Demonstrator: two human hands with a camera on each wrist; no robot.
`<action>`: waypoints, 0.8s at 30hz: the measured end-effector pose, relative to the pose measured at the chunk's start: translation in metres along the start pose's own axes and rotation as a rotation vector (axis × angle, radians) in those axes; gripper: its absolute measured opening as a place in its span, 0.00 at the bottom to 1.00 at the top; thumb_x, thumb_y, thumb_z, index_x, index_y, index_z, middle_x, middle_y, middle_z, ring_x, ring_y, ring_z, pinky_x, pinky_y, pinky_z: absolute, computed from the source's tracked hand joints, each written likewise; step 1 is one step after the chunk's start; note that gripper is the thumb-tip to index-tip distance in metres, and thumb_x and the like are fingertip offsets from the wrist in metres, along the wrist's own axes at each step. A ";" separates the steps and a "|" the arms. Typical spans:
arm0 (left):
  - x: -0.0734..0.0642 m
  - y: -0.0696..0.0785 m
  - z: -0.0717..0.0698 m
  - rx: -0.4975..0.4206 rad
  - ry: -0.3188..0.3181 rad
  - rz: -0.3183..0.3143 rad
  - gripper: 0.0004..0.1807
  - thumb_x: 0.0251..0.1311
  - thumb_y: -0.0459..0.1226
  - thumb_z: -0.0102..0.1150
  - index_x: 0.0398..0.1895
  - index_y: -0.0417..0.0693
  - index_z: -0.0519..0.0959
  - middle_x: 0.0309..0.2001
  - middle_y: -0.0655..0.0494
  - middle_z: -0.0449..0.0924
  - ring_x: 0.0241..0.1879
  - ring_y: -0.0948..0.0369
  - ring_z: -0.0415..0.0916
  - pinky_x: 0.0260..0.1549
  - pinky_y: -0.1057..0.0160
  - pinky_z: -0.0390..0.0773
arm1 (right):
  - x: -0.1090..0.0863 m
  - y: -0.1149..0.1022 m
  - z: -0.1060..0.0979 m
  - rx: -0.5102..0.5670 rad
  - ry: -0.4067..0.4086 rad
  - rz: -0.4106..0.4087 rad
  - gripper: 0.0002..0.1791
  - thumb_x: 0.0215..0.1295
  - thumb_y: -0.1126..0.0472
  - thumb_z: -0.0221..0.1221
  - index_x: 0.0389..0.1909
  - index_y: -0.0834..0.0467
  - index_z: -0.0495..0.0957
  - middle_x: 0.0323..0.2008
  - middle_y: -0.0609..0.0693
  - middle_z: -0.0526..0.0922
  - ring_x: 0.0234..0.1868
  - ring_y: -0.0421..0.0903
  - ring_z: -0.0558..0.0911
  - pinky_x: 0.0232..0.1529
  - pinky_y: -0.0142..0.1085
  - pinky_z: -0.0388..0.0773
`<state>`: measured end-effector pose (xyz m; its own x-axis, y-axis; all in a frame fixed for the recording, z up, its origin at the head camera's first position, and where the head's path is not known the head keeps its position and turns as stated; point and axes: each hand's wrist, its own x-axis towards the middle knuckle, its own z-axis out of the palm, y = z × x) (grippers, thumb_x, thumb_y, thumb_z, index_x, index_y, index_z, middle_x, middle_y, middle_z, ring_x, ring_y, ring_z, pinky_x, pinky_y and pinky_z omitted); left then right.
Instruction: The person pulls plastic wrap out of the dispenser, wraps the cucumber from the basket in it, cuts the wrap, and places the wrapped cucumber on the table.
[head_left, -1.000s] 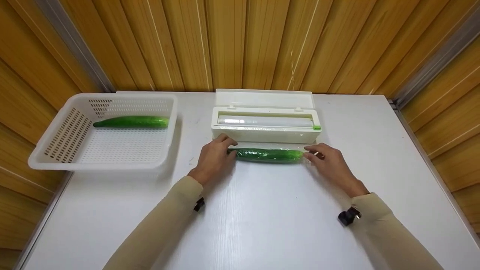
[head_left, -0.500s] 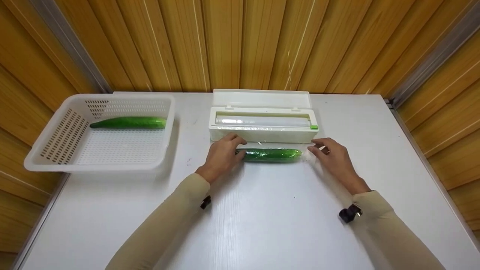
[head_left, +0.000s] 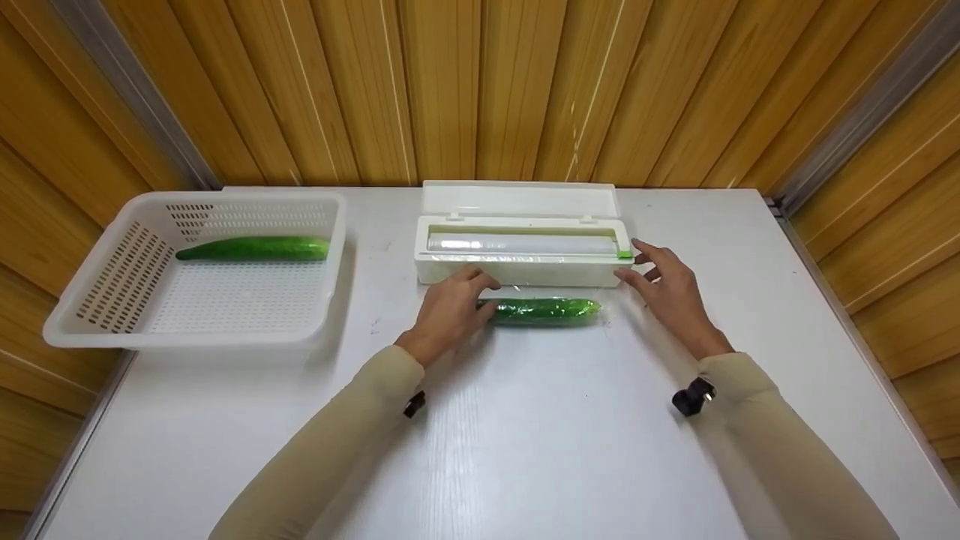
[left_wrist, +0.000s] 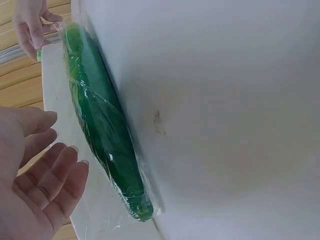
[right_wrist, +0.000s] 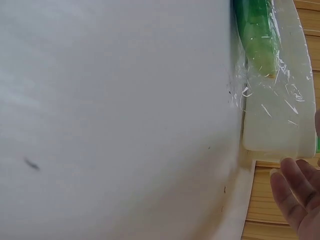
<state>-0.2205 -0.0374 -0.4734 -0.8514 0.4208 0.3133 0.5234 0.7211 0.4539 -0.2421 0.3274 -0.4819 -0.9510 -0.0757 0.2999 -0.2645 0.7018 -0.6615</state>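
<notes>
A cucumber (head_left: 544, 310) lies on the table in clear cling film, its wrinkled edges sticking out past both ends in the wrist views. Behind it stands a white cling film dispenser (head_left: 517, 273), lid raised, with a film roll (head_left: 525, 243) inside. My left hand (head_left: 454, 306) overlaps the cucumber's left end in the head view; the left wrist view shows its relaxed fingers (left_wrist: 65, 185) apart from the cucumber. At the dispenser's right end is my right hand (head_left: 671, 289), thumb and fingers spread close to the green slider (head_left: 624, 254).
At the left, a white plastic basket (head_left: 330, 300) with slotted walls holds another cucumber (head_left: 255, 248), unwrapped. The white table (head_left: 525, 450) reaches back to wood-look panels (head_left: 442, 90). Film (right_wrist: 290, 100) stretches between the wrapped cucumber and the dispenser's front.
My right hand has let go of the film at the cucumber's right end and moved back to the dispenser's right end. My left hand has shifted slightly right. The view has drifted a little.
</notes>
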 end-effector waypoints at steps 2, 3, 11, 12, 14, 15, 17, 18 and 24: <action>0.000 0.000 0.000 0.011 0.012 0.014 0.12 0.68 0.36 0.72 0.52 0.44 0.87 0.52 0.51 0.83 0.47 0.55 0.84 0.44 0.55 0.85 | 0.004 0.002 0.000 0.013 -0.005 -0.002 0.34 0.73 0.53 0.69 0.75 0.60 0.73 0.55 0.61 0.83 0.45 0.57 0.84 0.39 0.25 0.73; 0.001 0.000 0.001 0.015 0.017 0.020 0.12 0.68 0.36 0.72 0.52 0.44 0.88 0.51 0.51 0.83 0.46 0.55 0.84 0.43 0.55 0.85 | 0.006 0.003 0.000 0.019 -0.007 -0.003 0.33 0.73 0.53 0.69 0.75 0.59 0.74 0.55 0.61 0.83 0.46 0.58 0.84 0.39 0.25 0.73; 0.001 0.001 -0.001 0.026 0.020 0.032 0.12 0.68 0.37 0.72 0.52 0.44 0.88 0.51 0.51 0.83 0.46 0.55 0.84 0.43 0.55 0.84 | 0.013 0.011 0.002 0.043 -0.014 -0.025 0.31 0.71 0.57 0.70 0.72 0.58 0.77 0.53 0.60 0.82 0.46 0.55 0.83 0.42 0.23 0.72; 0.001 0.001 -0.001 0.025 0.016 0.029 0.12 0.68 0.37 0.72 0.52 0.44 0.88 0.51 0.50 0.83 0.46 0.55 0.84 0.44 0.55 0.84 | 0.014 0.012 0.002 0.047 -0.012 -0.026 0.31 0.71 0.57 0.71 0.72 0.58 0.77 0.53 0.60 0.83 0.45 0.54 0.83 0.42 0.22 0.72; 0.002 0.002 -0.002 0.024 0.011 0.024 0.12 0.68 0.37 0.72 0.52 0.44 0.87 0.52 0.51 0.83 0.47 0.55 0.84 0.45 0.55 0.84 | 0.015 0.014 0.001 0.053 -0.007 -0.036 0.30 0.70 0.57 0.71 0.71 0.58 0.78 0.53 0.59 0.83 0.45 0.53 0.83 0.42 0.22 0.73; 0.003 0.002 -0.002 0.024 0.008 0.022 0.12 0.68 0.37 0.72 0.52 0.44 0.87 0.52 0.51 0.83 0.47 0.55 0.84 0.45 0.55 0.84 | 0.015 0.015 0.001 0.055 -0.007 -0.041 0.30 0.70 0.58 0.71 0.71 0.57 0.78 0.52 0.59 0.83 0.44 0.52 0.83 0.42 0.21 0.73; 0.004 0.003 -0.003 0.024 0.008 0.026 0.12 0.68 0.37 0.72 0.52 0.44 0.88 0.51 0.51 0.84 0.46 0.55 0.84 0.44 0.54 0.85 | 0.016 0.016 0.001 0.060 -0.011 -0.053 0.29 0.69 0.58 0.72 0.70 0.57 0.79 0.52 0.58 0.84 0.43 0.49 0.83 0.43 0.21 0.74; 0.005 0.003 -0.003 0.022 0.009 0.029 0.12 0.68 0.37 0.72 0.52 0.44 0.88 0.51 0.50 0.84 0.44 0.55 0.85 0.43 0.55 0.85 | 0.017 0.018 0.001 0.062 -0.013 -0.059 0.29 0.69 0.59 0.72 0.70 0.57 0.80 0.52 0.58 0.84 0.42 0.47 0.83 0.43 0.21 0.75; 0.013 0.005 -0.006 0.008 0.031 0.070 0.12 0.68 0.37 0.72 0.51 0.43 0.88 0.46 0.49 0.84 0.34 0.57 0.83 0.32 0.56 0.83 | 0.021 0.024 -0.001 0.107 -0.029 -0.065 0.29 0.65 0.62 0.74 0.67 0.56 0.82 0.50 0.57 0.85 0.39 0.39 0.83 0.42 0.20 0.77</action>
<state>-0.2287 -0.0313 -0.4618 -0.8111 0.4534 0.3695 0.5813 0.6948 0.4234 -0.2685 0.3431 -0.4906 -0.9349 -0.1401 0.3260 -0.3402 0.6150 -0.7114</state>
